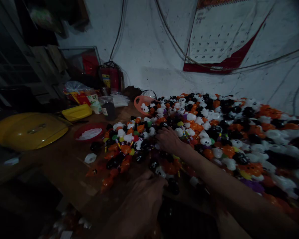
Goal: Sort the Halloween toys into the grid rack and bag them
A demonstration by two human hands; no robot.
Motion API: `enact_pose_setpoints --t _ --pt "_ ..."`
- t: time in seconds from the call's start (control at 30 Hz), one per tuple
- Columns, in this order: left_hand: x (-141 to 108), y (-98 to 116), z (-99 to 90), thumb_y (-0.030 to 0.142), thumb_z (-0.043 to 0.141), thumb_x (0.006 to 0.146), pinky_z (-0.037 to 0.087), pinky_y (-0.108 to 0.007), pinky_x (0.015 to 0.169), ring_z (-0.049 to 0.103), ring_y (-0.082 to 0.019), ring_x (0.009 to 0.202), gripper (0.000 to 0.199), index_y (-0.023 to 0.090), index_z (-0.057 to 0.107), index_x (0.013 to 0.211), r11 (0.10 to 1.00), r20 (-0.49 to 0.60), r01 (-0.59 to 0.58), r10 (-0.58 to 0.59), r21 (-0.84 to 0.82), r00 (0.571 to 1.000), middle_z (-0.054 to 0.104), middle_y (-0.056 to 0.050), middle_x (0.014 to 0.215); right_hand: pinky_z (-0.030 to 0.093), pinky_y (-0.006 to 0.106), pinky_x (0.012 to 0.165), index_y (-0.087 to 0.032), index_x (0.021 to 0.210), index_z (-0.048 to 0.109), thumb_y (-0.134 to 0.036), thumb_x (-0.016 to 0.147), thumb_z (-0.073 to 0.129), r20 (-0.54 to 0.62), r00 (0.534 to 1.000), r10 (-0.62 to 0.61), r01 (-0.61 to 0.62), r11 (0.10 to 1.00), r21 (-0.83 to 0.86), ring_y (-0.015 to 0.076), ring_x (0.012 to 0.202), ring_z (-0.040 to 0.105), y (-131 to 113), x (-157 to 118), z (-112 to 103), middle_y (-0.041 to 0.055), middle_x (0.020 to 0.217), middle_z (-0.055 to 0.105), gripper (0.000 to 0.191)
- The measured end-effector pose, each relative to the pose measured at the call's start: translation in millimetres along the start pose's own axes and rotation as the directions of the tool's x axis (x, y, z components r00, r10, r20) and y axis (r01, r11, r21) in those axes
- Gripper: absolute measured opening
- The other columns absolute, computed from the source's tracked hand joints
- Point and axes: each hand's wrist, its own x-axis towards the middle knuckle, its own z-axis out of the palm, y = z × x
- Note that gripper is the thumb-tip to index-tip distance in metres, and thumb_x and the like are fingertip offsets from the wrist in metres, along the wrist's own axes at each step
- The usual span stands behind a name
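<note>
My right hand (168, 139) reaches into a wide heap of small glossy figures (204, 137) in orange, black and white. Its fingers are bent downward and closed among the pieces, and what they grip is hidden. Nearer to me, my left hand (144, 196) is curled, with its back up and its fingertips mostly out of sight. Whatever it holds is too dark to make out. Just beyond it lie a white figure with a dark face (160, 171) and a black figure (173, 186). Orange figures (107, 183) lie loose to the left.
A red bowl (77, 135) with white material inside stands left of the heap. Behind it are a yellow scoop-like container (30, 131), a smaller yellow dish (77, 113) and a dark jar (107, 108). An orange basket (139, 105) lies tipped by the wall. A calendar (214, 39) hangs above.
</note>
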Motion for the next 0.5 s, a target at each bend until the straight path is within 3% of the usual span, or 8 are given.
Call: enact_pose_setpoints --t 0.17,0.3,0.5 --pt "1 -1 3.5 0.018 0.027 0.094 0.045 -0.038 0.085 0.057 -0.020 0.094 0.036 0.024 0.061 0.107 0.999 -0.046 -0.009 0.011 0.050 0.999 0.064 -0.004 0.098 0.033 0.041 0.094 -0.014 0.088 0.068 -0.017 0.086 0.048 -0.006 1.000 0.021 -0.020 0.999 0.040 0.0254 0.100 0.057 -1 -2 0 0.0125 0.097 0.068 0.020" --pt "0 0 6.5 0.017 0.030 0.092 0.045 -0.037 0.082 0.057 -0.021 0.093 0.033 0.023 0.061 0.104 0.994 -0.080 0.014 -0.006 0.106 0.997 0.064 -0.005 0.093 0.033 0.038 0.093 -0.014 0.092 0.065 -0.022 0.090 0.045 -0.102 0.992 0.072 -0.063 0.994 0.093 0.0246 0.100 0.057 -1 -13 -6 0.0130 0.097 0.068 0.022" --pt "2 -3 9.9 0.021 0.029 0.095 0.045 -0.040 0.089 0.057 -0.021 0.099 0.035 0.024 0.060 0.112 0.992 -0.081 0.003 0.007 0.125 0.997 0.064 -0.006 0.102 0.038 0.026 0.072 -0.018 0.103 0.059 -0.025 0.093 0.040 -0.191 0.956 0.222 -0.180 0.960 0.214 0.0177 0.083 0.063 16 -78 -4 0.0061 0.092 0.068 0.022"
